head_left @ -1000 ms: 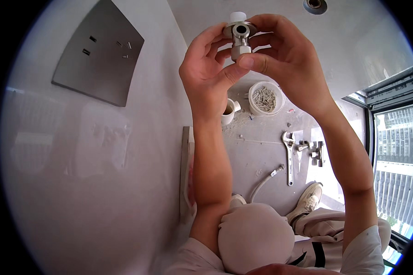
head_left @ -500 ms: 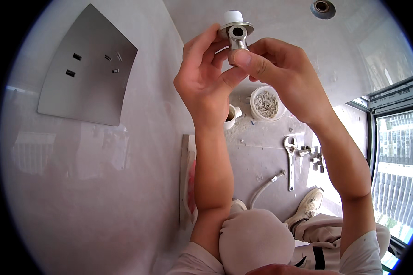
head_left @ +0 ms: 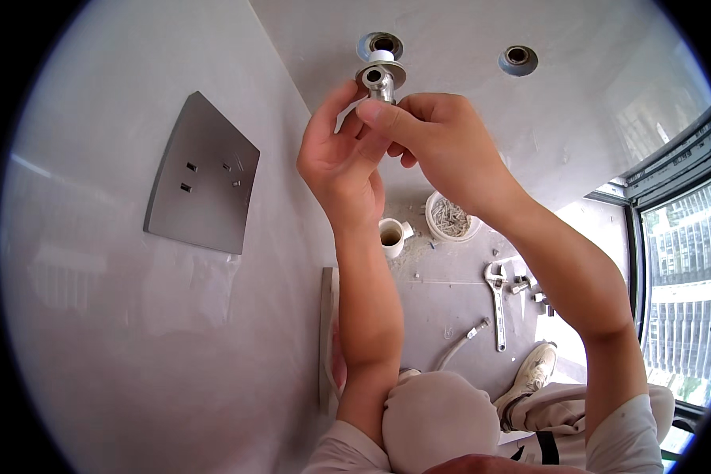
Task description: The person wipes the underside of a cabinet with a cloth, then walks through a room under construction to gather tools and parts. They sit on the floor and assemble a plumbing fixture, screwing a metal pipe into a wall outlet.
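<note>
Both hands hold a chrome angle valve point(head_left: 382, 88) up close to the far wall. White thread tape point(head_left: 381, 56) wraps its upper end, above a round metal flange point(head_left: 395, 74). Just behind the taped end is a pipe socket point(head_left: 381, 43) in the wall; whether they touch I cannot tell. My left hand point(head_left: 341, 170) has its fingers curled round the valve's left and under side. Across the lower body of the valve lies the thumb of my right hand point(head_left: 454, 146), its other fingers bent behind. The valve's lower end is hidden by the fingers.
A second pipe socket point(head_left: 518, 58) opens to the right. A grey socket plate point(head_left: 205, 178) is on the left wall. Below lie a white pipe fitting point(head_left: 393, 237), a tub of plugs point(head_left: 452, 220), an adjustable wrench point(head_left: 498, 304), loose valves point(head_left: 521, 285) and a hose point(head_left: 460, 345).
The view has shifted, and the pipe socket behind the valve now shows. The valve has come up near that socket, still gripped by both hands.
</note>
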`<state>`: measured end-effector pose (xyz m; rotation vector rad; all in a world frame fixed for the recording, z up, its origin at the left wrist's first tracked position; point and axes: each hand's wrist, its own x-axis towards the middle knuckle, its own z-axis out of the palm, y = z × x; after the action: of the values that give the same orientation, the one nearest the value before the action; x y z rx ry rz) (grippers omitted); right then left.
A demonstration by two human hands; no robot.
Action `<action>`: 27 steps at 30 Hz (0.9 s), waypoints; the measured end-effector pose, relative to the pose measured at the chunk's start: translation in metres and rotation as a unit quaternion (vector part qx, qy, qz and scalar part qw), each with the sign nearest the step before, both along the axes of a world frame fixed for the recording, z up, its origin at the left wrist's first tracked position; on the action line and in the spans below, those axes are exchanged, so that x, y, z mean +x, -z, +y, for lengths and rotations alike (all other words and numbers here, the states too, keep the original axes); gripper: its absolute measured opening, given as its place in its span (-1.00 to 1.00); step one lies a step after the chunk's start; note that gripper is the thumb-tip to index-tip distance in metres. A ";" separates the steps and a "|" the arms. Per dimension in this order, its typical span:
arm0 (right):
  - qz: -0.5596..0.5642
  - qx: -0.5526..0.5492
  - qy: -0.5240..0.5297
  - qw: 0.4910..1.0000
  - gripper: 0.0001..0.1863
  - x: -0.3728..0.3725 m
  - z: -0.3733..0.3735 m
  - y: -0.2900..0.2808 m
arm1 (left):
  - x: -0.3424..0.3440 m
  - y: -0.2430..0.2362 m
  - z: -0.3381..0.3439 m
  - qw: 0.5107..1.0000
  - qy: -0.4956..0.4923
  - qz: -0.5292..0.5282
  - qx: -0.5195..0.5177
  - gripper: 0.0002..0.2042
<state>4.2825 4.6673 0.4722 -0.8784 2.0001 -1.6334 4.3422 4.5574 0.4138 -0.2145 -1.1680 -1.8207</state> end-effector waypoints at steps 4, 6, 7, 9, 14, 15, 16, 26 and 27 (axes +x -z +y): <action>-0.006 -0.011 -0.005 1.000 -0.47 -0.004 -0.004 -0.002 | -0.001 -0.005 0.001 0.999 -0.004 -0.037 0.012 -0.54; -0.004 -0.022 -0.010 1.000 -0.46 -0.006 -0.004 -0.003 | -0.002 -0.006 0.001 0.999 0.000 -0.039 0.015 -0.55; -0.003 -0.022 -0.009 1.000 -0.46 -0.008 -0.005 -0.003 | -0.004 -0.006 0.001 0.999 -0.001 -0.037 0.015 -0.55; -0.001 -0.023 -0.008 1.000 -0.45 -0.010 -0.006 -0.004 | -0.007 -0.007 0.001 0.999 -0.004 -0.032 0.015 -0.55; 0.006 -0.024 -0.001 1.000 -0.42 -0.012 -0.006 -0.007 | -0.009 -0.011 0.003 0.999 -0.003 -0.032 0.015 -0.57; 0.007 -0.024 0.000 1.000 -0.42 -0.013 -0.006 -0.009 | -0.010 -0.011 0.003 0.999 -0.002 -0.032 0.017 -0.58; 0.007 -0.019 0.001 1.000 -0.41 -0.013 -0.006 -0.009 | -0.011 -0.011 0.003 0.999 0.000 -0.029 0.022 -0.57; -0.009 -0.031 -0.013 0.999 -0.41 -0.016 -0.006 -0.012 | -0.010 -0.020 0.009 0.994 -0.072 -0.078 0.026 -0.71; -0.009 -0.034 -0.017 0.999 -0.41 -0.017 -0.005 -0.012 | -0.010 -0.020 0.009 0.992 -0.088 -0.082 0.021 -0.72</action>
<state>4.2652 4.6618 0.4841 -0.9135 1.9167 -1.6933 4.3317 4.5663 0.4342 0.0635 -1.2203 -1.7296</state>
